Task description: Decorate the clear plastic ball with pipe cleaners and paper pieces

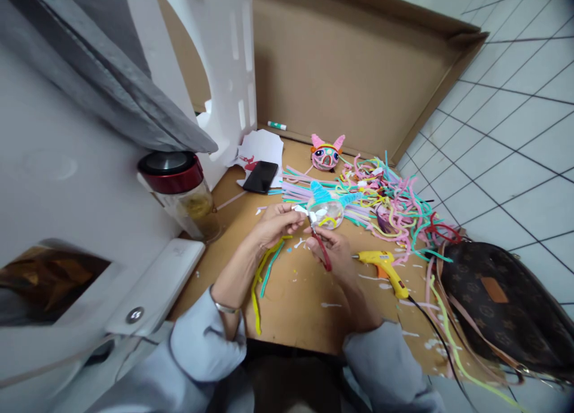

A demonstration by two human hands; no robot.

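Two things are held: the left hand (278, 226) pinches a white scrap (299, 209), the right hand (335, 253) closes round red-handled scissors (320, 243) (blades beside the scrap). Just far of them sits a blue-eared clear ball (330, 213); right lies a yellow glue gun (384, 265).

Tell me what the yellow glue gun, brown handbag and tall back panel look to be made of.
Glue gun: apparently hard plastic, judging by its smooth, even yellow body.
Handbag: leather or coated canvas with a low sheen and a repeating pattern; the picture leaves which open.
Back panel: probably cardboard, matte and plain brown, with folded-looking edges.
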